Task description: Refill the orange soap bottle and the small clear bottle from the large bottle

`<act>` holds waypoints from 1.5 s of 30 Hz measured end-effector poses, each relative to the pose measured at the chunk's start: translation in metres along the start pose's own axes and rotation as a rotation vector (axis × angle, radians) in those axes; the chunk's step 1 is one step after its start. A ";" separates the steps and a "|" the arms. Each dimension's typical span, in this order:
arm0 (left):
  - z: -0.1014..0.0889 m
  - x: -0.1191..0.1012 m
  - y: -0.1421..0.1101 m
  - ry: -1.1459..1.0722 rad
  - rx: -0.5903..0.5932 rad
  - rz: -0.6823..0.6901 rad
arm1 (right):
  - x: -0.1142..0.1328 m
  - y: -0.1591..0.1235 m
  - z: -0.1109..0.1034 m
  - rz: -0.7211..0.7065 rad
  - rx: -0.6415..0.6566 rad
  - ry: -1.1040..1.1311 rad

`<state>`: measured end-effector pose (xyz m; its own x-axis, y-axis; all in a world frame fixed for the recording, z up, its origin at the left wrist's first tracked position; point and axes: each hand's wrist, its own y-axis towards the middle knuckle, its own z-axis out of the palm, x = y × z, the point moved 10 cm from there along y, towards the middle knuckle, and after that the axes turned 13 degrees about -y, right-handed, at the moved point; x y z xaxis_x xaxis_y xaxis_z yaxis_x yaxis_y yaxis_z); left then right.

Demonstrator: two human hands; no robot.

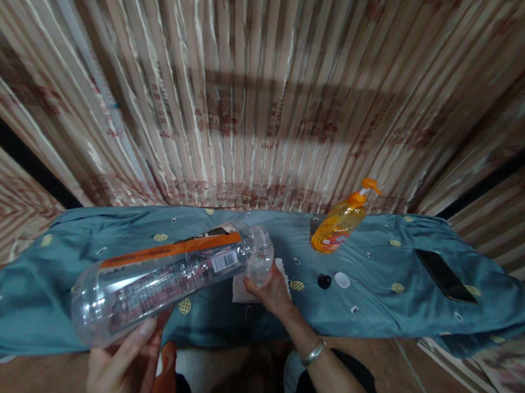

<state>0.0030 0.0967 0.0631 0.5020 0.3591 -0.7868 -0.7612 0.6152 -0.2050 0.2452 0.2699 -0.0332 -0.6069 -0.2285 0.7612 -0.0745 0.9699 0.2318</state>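
A large clear plastic bottle (149, 291) with an orange-edged label lies tilted in the air above the cloth-covered table, its wide base to the left and lower. My left hand (133, 352) grips it from below near the base, thumb along the side. At its right end, my right hand (271, 288) closes around a small rounded clear plastic container (261, 260) touching the bottle's narrow end. Whether the two are joined cannot be made out. Beneath my right hand lies a folded white tissue (242, 291), partly covered.
An orange pump bottle (339, 223) stands at the back of the table. A black cap (324, 282) and a white round lid (342, 280) lie in front of it. Farther right is a dark phone (445, 276). A pleated curtain (273, 97) hangs behind the blue-green cloth (363, 313).
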 end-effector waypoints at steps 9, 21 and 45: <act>0.001 0.005 -0.002 -0.032 -0.025 -0.067 | -0.005 0.000 0.003 0.030 0.016 -0.018; -0.003 0.002 0.001 0.016 -0.008 -0.014 | -0.003 0.000 0.002 0.007 0.003 -0.026; -0.004 0.001 -0.004 0.067 -0.041 -0.027 | -0.007 0.000 0.006 0.019 0.019 -0.016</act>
<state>0.0050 0.0917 0.0604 0.4952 0.2938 -0.8176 -0.7644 0.5946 -0.2493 0.2449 0.2718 -0.0420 -0.6209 -0.2091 0.7555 -0.0782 0.9755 0.2057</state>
